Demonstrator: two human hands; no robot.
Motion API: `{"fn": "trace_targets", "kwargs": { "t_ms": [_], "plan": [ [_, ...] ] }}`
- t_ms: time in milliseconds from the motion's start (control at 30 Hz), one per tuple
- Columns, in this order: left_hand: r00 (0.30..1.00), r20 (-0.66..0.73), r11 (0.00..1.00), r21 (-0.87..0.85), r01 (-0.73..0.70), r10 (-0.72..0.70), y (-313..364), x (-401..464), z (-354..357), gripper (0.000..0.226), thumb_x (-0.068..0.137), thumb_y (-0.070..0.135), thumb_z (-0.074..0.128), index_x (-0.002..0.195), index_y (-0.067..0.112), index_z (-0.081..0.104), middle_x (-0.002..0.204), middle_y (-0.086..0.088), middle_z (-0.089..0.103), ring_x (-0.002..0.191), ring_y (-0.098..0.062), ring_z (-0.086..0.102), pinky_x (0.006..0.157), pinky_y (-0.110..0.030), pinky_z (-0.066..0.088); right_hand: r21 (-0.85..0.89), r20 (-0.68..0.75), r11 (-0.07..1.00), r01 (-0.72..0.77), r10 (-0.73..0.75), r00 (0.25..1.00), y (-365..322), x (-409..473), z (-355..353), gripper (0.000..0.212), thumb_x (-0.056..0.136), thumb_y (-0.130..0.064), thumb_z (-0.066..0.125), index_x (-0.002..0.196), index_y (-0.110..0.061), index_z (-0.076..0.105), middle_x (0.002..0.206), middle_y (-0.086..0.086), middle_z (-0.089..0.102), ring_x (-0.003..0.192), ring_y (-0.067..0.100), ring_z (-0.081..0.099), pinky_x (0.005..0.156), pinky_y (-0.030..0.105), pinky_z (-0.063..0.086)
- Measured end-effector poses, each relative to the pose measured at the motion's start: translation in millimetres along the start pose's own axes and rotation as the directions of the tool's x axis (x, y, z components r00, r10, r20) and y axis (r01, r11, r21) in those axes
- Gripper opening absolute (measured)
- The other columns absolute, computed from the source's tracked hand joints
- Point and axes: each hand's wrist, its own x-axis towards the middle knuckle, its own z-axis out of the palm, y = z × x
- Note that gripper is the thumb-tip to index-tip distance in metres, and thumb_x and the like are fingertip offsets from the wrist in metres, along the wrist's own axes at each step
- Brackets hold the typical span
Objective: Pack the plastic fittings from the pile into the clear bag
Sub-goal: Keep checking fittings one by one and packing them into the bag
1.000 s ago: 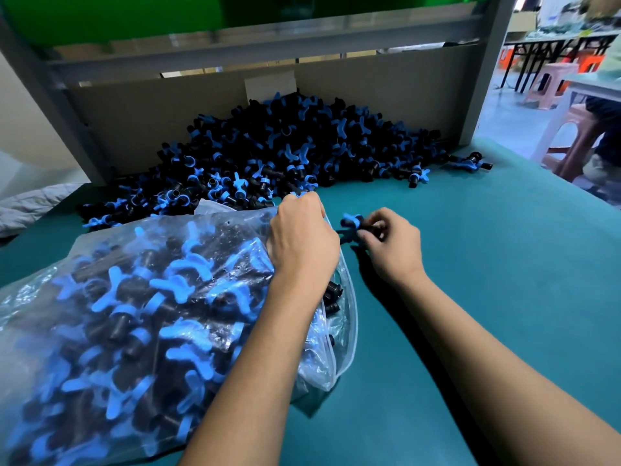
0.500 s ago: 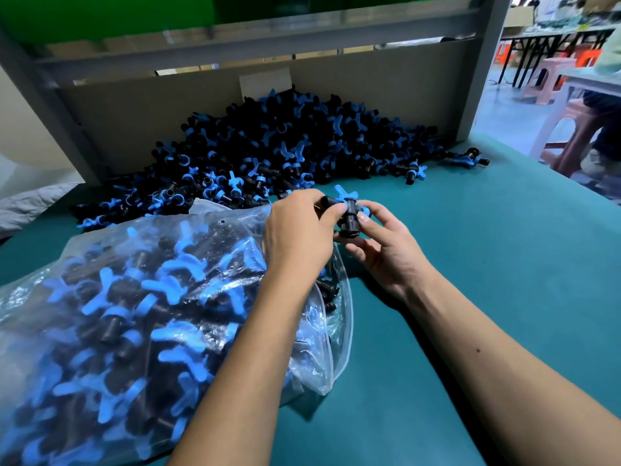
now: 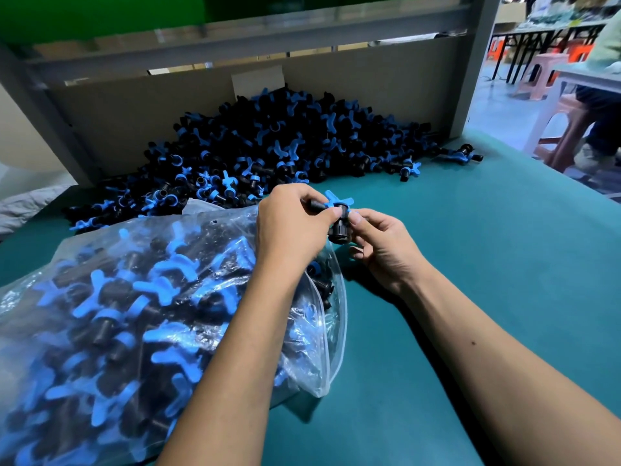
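Fitting: 1 black-and-blue fitting (image 3: 338, 216) at frame centre, held above the bag's open mouth.
Left hand: left hand (image 3: 292, 227), fingers curled round the fitting's black stem.
Right hand: right hand (image 3: 383, 248), fingers pinching the fitting's black body.
Bag: clear bag (image 3: 141, 317), lower left, lying on the teal counter (image 3: 470, 250), packed with fittings.
Pile: pile (image 3: 279, 146), upper centre, against the cardboard back panel (image 3: 134, 105).
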Motion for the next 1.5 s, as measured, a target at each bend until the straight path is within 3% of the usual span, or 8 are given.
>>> {"fn": "trace_targets", "kwargs": {
  "t_ms": [267,567,767,933,1067,1200,1367,1500],
  "plan": [
    [0.996,-0.086,1.000,-0.022,0.016,-0.018,5,-3,0,0.008,0.087,0.031,0.081,0.090,0.028,0.074,0.080,0.015,0.068,0.080,-0.003,0.065,0.076,-0.028,0.053,0.217,-0.235,0.975,0.048,0.004,0.972,-3,6,-9,0.027,0.078,-0.029,0.078,0.093,-0.007,0.072,0.071,-0.001,0.057,0.062,0.010,0.052,0.048,0.016,0.039],
    [0.996,0.084,0.995,0.101,0.022,-0.031,1,-4,-2,0.017,0.085,0.039,0.083,0.085,0.033,0.067,0.091,0.012,0.071,0.087,-0.014,0.067,0.084,-0.035,0.055,0.020,-0.017,1.000,0.016,-0.016,1.000,1,1,-2,0.016,0.077,-0.029,0.080,0.084,-0.014,0.078,0.068,0.002,0.056,0.054,0.006,0.045,0.045,0.016,0.034],
    [0.998,-0.005,0.998,0.006,0.062,-0.062,6,-4,-1,0.014,0.085,0.034,0.084,0.082,0.031,0.070,0.073,0.015,0.066,0.075,-0.007,0.066,0.072,-0.028,0.053,0.181,-0.246,0.977,0.115,-0.069,0.967,-2,6,-10,0.017,0.080,-0.029,0.078,0.081,-0.012,0.074,0.071,0.006,0.045,0.063,0.012,0.037,0.046,0.016,0.031],
    [0.994,-0.094,0.998,0.029,0.059,-0.057,6,-6,-1,0.015,0.087,0.037,0.081,0.085,0.026,0.071,0.076,0.013,0.067,0.078,-0.011,0.067,0.080,-0.037,0.058,-0.182,-0.355,0.972,0.150,-0.207,0.912,2,4,-2,0.030,0.091,-0.041,0.071,0.085,-0.013,0.060,0.066,0.004,0.059,0.052,0.015,0.051,0.047,0.025,0.042],
    [0.990,-0.136,0.998,0.049,0.050,-0.043,8,-6,-2,0.019,0.088,0.039,0.079,0.082,0.026,0.067,0.075,0.012,0.066,0.077,-0.012,0.066,0.081,-0.039,0.057,-0.624,-0.130,0.729,0.282,-0.452,0.882,9,-4,13,0.039,0.077,-0.043,0.084,0.092,-0.019,0.057,0.086,-0.002,0.067,0.074,0.018,0.066,0.059,0.034,0.054],
    [0.994,-0.098,0.999,0.020,0.040,-0.037,9,-6,-2,0.020,0.087,0.038,0.080,0.079,0.024,0.068,0.075,0.011,0.067,0.078,-0.016,0.067,0.083,-0.039,0.057,-0.742,-0.036,0.572,0.351,-0.556,0.831,10,-4,13,0.041,0.072,-0.032,0.090,0.095,-0.019,0.059,0.087,-0.010,0.068,0.080,0.015,0.069,0.064,0.022,0.051],
    [0.999,-0.051,1.000,-0.021,0.013,-0.014,9,-6,-3,0.025,0.083,0.042,0.083,0.076,0.023,0.068,0.072,0.011,0.067,0.072,-0.010,0.066,0.077,-0.037,0.058,-0.717,-0.040,0.593,0.366,-0.560,0.828,10,-2,11,0.024,0.081,-0.023,0.084,0.095,-0.015,0.067,0.087,-0.008,0.072,0.082,0.015,0.071,0.075,0.026,0.056],
    [0.999,-0.046,0.995,-0.098,0.012,-0.017,10,-5,-7,0.027,0.077,0.042,0.088,0.077,0.023,0.069,0.066,0.011,0.066,0.063,-0.006,0.061,0.067,-0.028,0.052,-0.281,-0.231,0.944,0.176,-0.244,0.942,9,-1,18,0.012,0.096,-0.014,0.066,0.095,-0.002,0.069,0.082,0.008,0.072,0.067,0.017,0.069,0.053,0.028,0.055]
  ]
}}
